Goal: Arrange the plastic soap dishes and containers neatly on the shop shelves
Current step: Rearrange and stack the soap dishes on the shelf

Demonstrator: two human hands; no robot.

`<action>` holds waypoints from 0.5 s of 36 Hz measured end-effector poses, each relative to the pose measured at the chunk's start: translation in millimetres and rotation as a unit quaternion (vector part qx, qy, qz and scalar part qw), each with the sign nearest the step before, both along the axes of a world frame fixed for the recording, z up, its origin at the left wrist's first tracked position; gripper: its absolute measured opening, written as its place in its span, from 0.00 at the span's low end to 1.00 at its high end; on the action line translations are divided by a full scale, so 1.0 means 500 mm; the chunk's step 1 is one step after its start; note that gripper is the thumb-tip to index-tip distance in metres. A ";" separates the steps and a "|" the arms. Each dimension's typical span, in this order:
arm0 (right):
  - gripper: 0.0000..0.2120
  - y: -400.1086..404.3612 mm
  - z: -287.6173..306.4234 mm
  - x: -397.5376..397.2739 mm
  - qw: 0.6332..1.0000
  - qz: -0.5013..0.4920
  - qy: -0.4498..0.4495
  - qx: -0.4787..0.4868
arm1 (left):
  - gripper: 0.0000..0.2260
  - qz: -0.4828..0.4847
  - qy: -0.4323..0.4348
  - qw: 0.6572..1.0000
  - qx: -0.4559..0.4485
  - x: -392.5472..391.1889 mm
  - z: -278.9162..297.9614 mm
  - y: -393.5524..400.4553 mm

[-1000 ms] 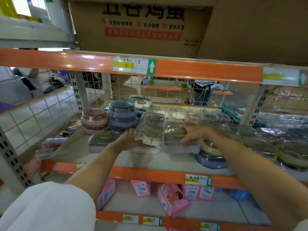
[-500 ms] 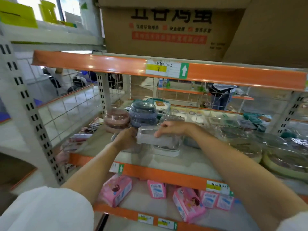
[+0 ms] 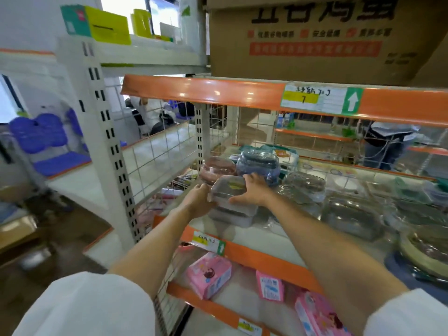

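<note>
Two white sleeves fill the bottom corners of the frame as a person reaches both bare arms into a shop shelf [image 3: 254, 255] edged in orange, pink boxed goods [image 3: 209, 275] lying on the level below. At the centre of the frame the left hand [image 3: 199, 201] and the right hand [image 3: 252, 192] close from either side on a clear rectangular soap dish [image 3: 229, 190], the left hand's fingers curled against its left end and the right hand's fingers and thumb wrapped over its right end and near edge, so the dish is clamped between them. It sits tilted on top of a second clear dish [image 3: 231, 214] of the same kind near the shelf's front left, and the step in hand looks like seating one on the other. To do it well, the upper dish probably needs levelling and its edges squared with the lower before the hands let go, since smooth plastic stacked askew may slide. Just behind, a pink round container [image 3: 216, 167] and a blue stack of containers [image 3: 258, 163] stand side by side, close enough to be nudged if the dish is pushed back too far. To the right, more wrapped dishes [image 3: 351, 217] lie loosely, not yet in rows. In the upper right a cardboard carton [image 3: 315, 37] rests on the shelf above.
</note>
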State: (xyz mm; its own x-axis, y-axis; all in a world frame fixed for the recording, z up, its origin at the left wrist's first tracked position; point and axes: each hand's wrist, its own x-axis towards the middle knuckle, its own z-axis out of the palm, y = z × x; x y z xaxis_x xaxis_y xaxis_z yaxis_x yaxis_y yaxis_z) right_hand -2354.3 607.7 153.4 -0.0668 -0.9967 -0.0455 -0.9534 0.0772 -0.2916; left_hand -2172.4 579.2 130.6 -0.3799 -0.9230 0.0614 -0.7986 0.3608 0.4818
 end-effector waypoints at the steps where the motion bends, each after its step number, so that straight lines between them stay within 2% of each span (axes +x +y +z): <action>1: 0.45 -0.005 -0.005 0.003 1.000 0.002 -0.004 -0.007 | 0.24 0.001 0.002 1.000 0.002 -0.004 0.000 -0.001; 7: 0.44 -0.015 -0.022 0.003 1.000 0.016 0.002 0.009 | 0.34 0.008 0.037 0.999 0.005 -0.026 -0.017 -0.001; 12: 0.41 -0.004 0.000 -0.027 0.999 0.040 -0.028 -0.003 | 0.41 0.028 -0.018 0.998 -0.047 -0.047 -0.009 -0.001; 18: 0.29 0.033 0.040 -0.107 0.997 0.010 -0.054 -0.050 | 0.38 -0.030 -0.079 0.985 -0.150 -0.112 0.026 0.004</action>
